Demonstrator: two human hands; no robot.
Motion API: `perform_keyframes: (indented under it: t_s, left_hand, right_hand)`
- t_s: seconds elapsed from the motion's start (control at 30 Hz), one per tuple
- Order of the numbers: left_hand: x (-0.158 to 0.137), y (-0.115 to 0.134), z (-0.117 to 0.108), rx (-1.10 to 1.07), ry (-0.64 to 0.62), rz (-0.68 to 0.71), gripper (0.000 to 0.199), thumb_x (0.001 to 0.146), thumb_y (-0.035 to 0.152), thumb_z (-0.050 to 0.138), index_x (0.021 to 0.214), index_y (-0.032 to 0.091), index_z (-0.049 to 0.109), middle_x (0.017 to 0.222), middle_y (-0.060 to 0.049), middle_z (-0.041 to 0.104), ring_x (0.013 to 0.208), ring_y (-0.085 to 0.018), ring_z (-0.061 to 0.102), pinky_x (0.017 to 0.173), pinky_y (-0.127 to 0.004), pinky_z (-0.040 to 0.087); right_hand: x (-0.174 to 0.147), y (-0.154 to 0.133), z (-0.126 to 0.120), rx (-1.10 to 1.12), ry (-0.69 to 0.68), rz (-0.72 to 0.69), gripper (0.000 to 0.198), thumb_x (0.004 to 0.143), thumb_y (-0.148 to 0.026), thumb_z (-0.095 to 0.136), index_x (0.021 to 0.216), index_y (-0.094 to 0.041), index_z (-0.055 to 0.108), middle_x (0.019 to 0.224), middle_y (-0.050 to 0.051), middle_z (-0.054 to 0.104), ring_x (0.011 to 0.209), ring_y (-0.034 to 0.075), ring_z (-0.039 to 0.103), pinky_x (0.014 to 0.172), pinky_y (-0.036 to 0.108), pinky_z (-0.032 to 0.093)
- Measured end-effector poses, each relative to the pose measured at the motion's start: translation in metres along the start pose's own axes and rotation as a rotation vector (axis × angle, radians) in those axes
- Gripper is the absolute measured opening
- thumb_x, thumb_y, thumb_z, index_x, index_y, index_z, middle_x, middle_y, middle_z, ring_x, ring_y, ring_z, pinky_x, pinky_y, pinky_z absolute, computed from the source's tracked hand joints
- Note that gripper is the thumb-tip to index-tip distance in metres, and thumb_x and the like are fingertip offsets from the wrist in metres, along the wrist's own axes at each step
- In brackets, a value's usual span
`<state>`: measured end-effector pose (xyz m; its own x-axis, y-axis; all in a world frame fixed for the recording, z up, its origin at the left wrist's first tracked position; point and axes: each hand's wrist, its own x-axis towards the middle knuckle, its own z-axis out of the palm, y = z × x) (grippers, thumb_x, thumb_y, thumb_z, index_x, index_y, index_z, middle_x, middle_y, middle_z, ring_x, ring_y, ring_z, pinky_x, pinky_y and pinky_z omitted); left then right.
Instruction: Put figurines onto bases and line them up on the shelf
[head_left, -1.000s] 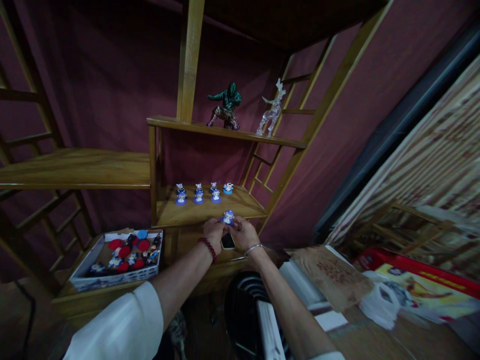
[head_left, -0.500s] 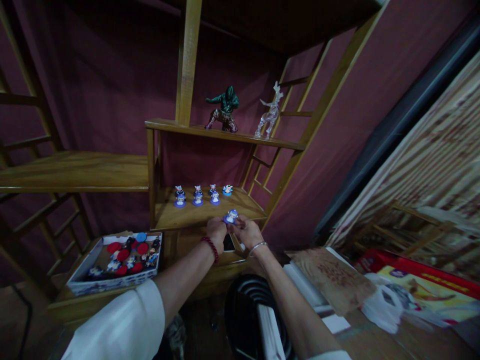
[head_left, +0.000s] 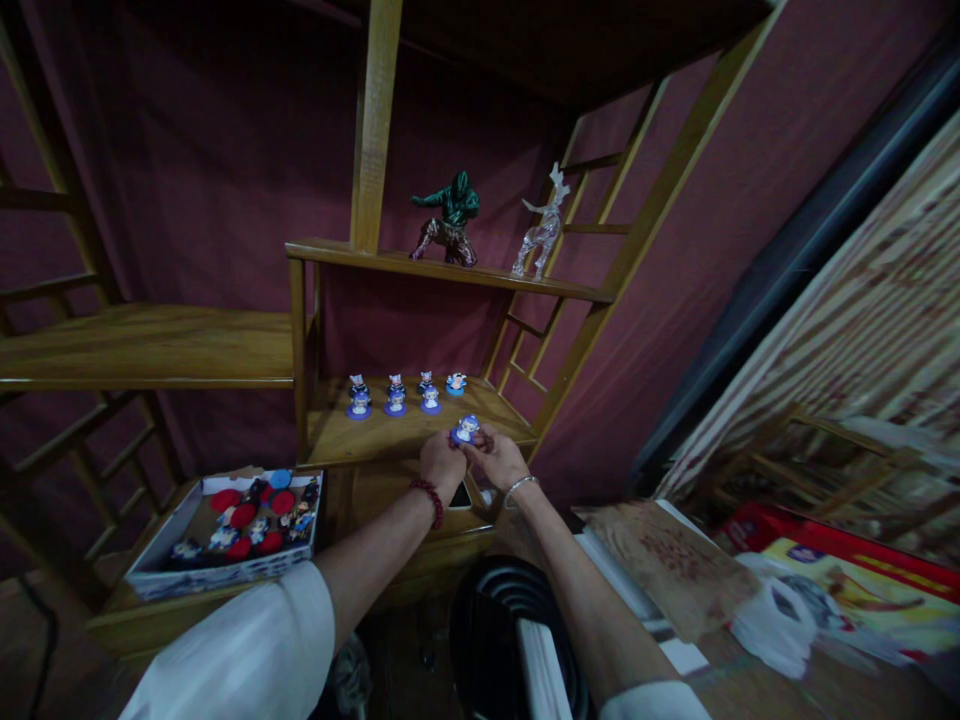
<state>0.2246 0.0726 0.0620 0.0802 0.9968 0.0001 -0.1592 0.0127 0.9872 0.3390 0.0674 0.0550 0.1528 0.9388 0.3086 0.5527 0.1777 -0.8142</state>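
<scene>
A small white-and-purple toy figurine [head_left: 466, 429] on a round purple base is held upright between my two hands, just in front of the shelf's front edge. My right hand [head_left: 498, 458] pinches its base from the right. From the left, my left hand [head_left: 442, 463] is closed against the same base; its fingertips are partly hidden. Behind them on the wooden shelf [head_left: 337, 440] stand two short rows of figurines. The front row has three purple-based ones, such as the rightmost figurine [head_left: 430, 400]. At the back right is a blue-based figurine [head_left: 455, 384].
An open box [head_left: 217, 580] with several figurines and red discs stands at the lower left. A dark green warrior statue [head_left: 450, 215] and a clear deer figure [head_left: 541, 235] occupy the upper shelf. Below my arms is a black round stool [head_left: 480, 620]; a plastic bag [head_left: 776, 620] lies right.
Both hands and the held figurine have shifted very slightly to the right. The camera view has moved a little; the figurines on the shelf stand as before.
</scene>
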Motion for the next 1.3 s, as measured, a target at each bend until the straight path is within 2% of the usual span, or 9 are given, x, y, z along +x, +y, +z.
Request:
perform_keyframes:
  t_s: [0.17,0.27,0.37,0.6,0.8,1.03,1.3]
  left_hand:
    - [-0.003,0.010,-0.006,0.533,-0.052,0.330,0.021,0.067,0.008,0.047,0.078,0.016,0.062,0.082,-0.009,0.061,0.086,-0.020,0.051,0.081,-0.029,0.036]
    - [-0.003,0.012,-0.008,0.788,-0.081,0.426,0.026,0.071,0.012,0.044,0.090,0.014,0.060,0.089,-0.011,0.060,0.092,-0.021,0.048,0.085,-0.031,0.033]
    - [0.000,0.011,-0.010,0.930,-0.121,0.483,0.031,0.071,0.014,0.041,0.097,0.013,0.058,0.093,-0.012,0.059,0.095,-0.021,0.045,0.085,-0.031,0.031]
    - [0.005,0.008,-0.010,1.051,-0.184,0.531,0.037,0.070,0.012,0.041,0.105,0.014,0.054,0.107,-0.009,0.056,0.099,-0.021,0.040,0.085,-0.032,0.030]
    - [0.010,0.007,-0.007,1.096,-0.224,0.558,0.041,0.072,0.013,0.040,0.112,0.014,0.049,0.121,-0.008,0.047,0.106,-0.022,0.035,0.088,-0.033,0.028]
    - [0.022,0.003,-0.002,1.090,-0.252,0.610,0.032,0.073,0.019,0.040,0.101,0.014,0.054,0.114,-0.010,0.050,0.101,-0.023,0.037,0.085,-0.035,0.029]
    - [0.034,-0.005,0.000,1.090,-0.251,0.669,0.025,0.072,0.019,0.041,0.090,0.013,0.056,0.106,-0.010,0.053,0.095,-0.022,0.040,0.085,-0.035,0.029]
  right_hand:
    - [0.009,0.008,-0.002,0.012,-0.026,-0.025,0.023,0.062,-0.028,0.059,0.082,-0.016,0.053,0.074,0.000,0.058,0.064,0.010,0.053,0.063,0.023,0.046]
    - [0.017,0.014,-0.003,-0.001,-0.004,-0.035,0.030,0.062,-0.027,0.060,0.088,-0.017,0.053,0.076,0.000,0.057,0.065,0.010,0.053,0.065,0.023,0.046]
    - [0.024,0.019,-0.004,-0.024,0.032,-0.024,0.035,0.060,-0.028,0.062,0.092,-0.017,0.053,0.075,0.000,0.057,0.065,0.010,0.053,0.067,0.023,0.046]
    - [0.036,0.027,-0.007,-0.065,0.077,-0.044,0.040,0.059,-0.024,0.062,0.097,-0.017,0.053,0.078,0.000,0.057,0.068,0.010,0.053,0.071,0.024,0.046]
    - [0.047,0.029,-0.008,-0.093,0.101,-0.039,0.043,0.059,-0.023,0.062,0.101,-0.017,0.052,0.078,0.000,0.058,0.066,0.010,0.053,0.071,0.026,0.046]
    - [0.060,0.032,-0.006,-0.064,0.111,-0.057,0.045,0.059,-0.020,0.062,0.102,-0.016,0.050,0.079,0.001,0.059,0.068,0.010,0.054,0.072,0.026,0.047]
    - [0.081,0.050,-0.006,-0.091,0.068,-0.045,0.050,0.059,-0.019,0.063,0.106,-0.017,0.047,0.087,0.002,0.060,0.073,0.010,0.055,0.076,0.027,0.046]
